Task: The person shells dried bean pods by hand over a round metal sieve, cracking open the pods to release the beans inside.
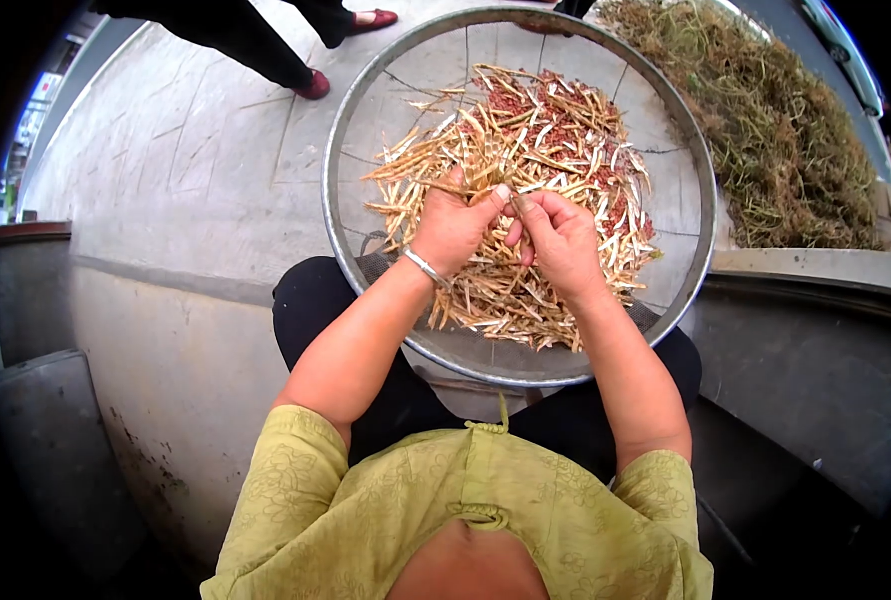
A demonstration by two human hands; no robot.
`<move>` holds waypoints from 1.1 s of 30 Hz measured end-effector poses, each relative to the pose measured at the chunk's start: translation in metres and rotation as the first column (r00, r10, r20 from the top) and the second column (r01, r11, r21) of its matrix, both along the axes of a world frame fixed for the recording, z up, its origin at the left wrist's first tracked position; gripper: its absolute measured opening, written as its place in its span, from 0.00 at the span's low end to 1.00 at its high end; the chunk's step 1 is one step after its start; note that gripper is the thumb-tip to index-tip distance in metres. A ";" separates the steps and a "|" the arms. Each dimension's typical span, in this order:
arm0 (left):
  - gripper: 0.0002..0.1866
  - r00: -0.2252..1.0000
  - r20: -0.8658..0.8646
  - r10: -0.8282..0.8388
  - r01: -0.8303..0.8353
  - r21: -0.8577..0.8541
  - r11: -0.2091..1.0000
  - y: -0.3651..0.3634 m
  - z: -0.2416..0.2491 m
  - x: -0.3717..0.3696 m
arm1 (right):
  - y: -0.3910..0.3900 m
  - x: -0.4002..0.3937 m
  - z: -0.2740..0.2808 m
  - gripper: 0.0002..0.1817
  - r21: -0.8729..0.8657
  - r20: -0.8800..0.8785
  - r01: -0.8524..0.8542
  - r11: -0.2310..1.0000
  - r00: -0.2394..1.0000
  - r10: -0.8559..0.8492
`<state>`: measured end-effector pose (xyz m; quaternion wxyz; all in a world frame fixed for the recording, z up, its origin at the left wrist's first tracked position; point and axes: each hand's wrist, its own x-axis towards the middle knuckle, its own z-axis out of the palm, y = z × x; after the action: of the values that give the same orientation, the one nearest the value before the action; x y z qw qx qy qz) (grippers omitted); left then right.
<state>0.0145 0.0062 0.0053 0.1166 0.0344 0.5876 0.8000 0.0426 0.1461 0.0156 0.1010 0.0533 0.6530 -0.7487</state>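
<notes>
Over a large round sieve with a metal rim, my left hand and my right hand meet with thumbs and fingertips close together. Dry tan bean pods lie heaped beneath them, with small red beans among the pods toward the far side. My left hand, with a bracelet at the wrist, is closed around several dry pods. The fingers of my right hand pinch at the pods beside the left thumb; exactly what lies between its fingertips is too small to make out.
A big pile of dried plants lies at the upper right. Another person's dark-trousered legs and red shoes are beyond the sieve on the left. The sieve rests over my knees. Part of a car shows at the far right.
</notes>
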 end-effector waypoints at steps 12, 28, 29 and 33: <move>0.08 0.999 -0.037 -0.006 0.000 -0.157 0.988 0.000 -0.001 -0.002 | 0.000 0.002 0.006 0.05 0.337 -0.083 -0.064 0.939 0.992 0.098; 0.07 0.960 -0.242 0.144 -0.195 -0.202 0.960 -0.008 -0.002 -0.007 | 0.027 -0.006 -0.005 0.19 0.236 0.011 -0.232 0.944 0.972 0.236; 0.06 0.958 -0.237 0.161 -0.203 -0.168 0.965 -0.010 -0.002 -0.007 | 0.030 -0.008 0.001 0.18 0.408 0.023 -0.188 0.893 0.980 0.196; 0.05 0.961 -0.259 0.101 -0.173 -0.273 0.946 -0.025 0.013 -0.012 | 0.050 -0.016 -0.007 0.15 0.849 -0.300 0.168 0.501 0.934 0.196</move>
<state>0.0029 -0.0186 0.0181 -0.0084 0.0724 0.7104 0.7000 0.0265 0.1963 0.0087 -0.0536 -0.0458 0.9459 -0.3167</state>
